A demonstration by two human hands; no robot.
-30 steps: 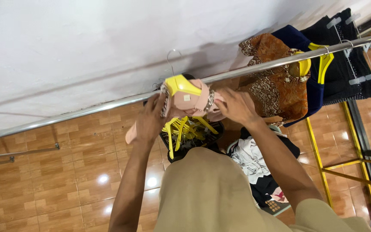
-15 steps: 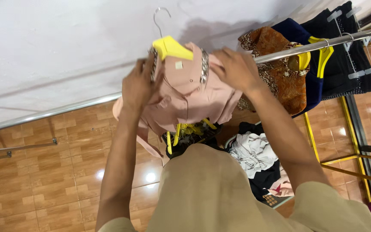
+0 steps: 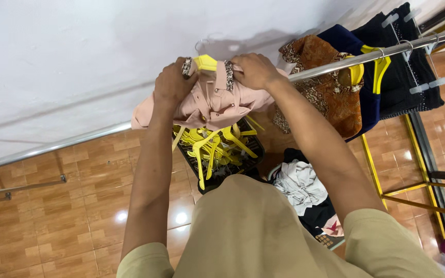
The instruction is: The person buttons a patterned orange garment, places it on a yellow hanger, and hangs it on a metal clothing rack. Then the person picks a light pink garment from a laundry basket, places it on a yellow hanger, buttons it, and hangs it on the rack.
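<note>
Both hands up at the metal rail — left hand and right hand each clenched on a shoulder of the pink shirt, which sits on a yellow hanger. Below on the floor: black crate of yellow hangers, clothes pile just right of it.
</note>
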